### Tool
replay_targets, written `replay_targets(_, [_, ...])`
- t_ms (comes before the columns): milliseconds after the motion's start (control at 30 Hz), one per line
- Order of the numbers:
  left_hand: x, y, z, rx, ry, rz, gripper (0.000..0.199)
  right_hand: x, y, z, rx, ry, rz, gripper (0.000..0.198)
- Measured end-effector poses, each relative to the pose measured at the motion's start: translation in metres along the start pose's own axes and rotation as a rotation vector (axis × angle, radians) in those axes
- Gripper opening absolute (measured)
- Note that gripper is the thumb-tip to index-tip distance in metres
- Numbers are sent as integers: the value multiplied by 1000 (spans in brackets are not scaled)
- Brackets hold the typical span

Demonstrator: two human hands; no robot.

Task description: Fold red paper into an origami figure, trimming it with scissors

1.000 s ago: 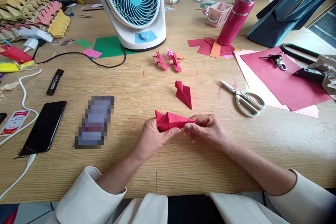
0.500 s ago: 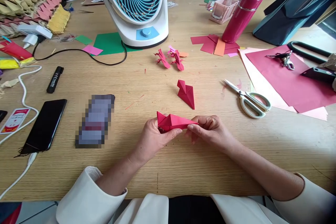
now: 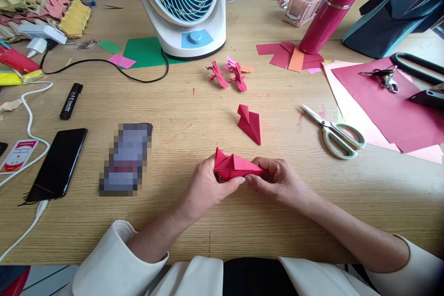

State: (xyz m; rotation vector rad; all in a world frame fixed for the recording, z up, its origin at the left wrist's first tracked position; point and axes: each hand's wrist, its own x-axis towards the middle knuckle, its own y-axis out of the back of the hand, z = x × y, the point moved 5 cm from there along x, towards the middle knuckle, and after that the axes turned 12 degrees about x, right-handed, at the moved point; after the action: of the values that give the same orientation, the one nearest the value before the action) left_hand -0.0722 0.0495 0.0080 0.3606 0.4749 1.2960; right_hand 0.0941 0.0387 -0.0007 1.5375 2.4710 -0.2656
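Between my two hands is a red folded paper (image 3: 236, 166), with a raised triangular flap in its middle and a pointed left end. My left hand (image 3: 211, 182) grips its left part, the thumb along the lower edge. At the narrow right end my right hand (image 3: 277, 178) pinches the paper; some of its fingers are hidden behind. A second red folded paper (image 3: 249, 124) lies just beyond on the table. Two small red paper figures (image 3: 227, 76) with thin curled ends rest farther back.
Scissors (image 3: 335, 132) lie to the right, near red and pink paper sheets (image 3: 385, 111). A fan (image 3: 190, 14) stands at the back, a pink flask (image 3: 329, 18) at the back right. Two phones (image 3: 58, 164) and a black marker (image 3: 71, 101) are on the left.
The held paper and both hands sit slightly farther right and lower in view. My right fingers have closed in farther along the paper's narrow end. The camera view has shifted a little.
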Motion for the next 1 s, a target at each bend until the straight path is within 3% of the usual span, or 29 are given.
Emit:
replay_targets(433, [2,0,-2,2,-7,-29,26,3,-3,-8,-78,34,18,18])
replay_targets(600, [4,6,-3,25,31,-46,24,5,1,-4,-6,23,55,19])
replay_targets(1000, [11,12,-14,-242,93,-154,33,7,7,8,225,-72,6,35])
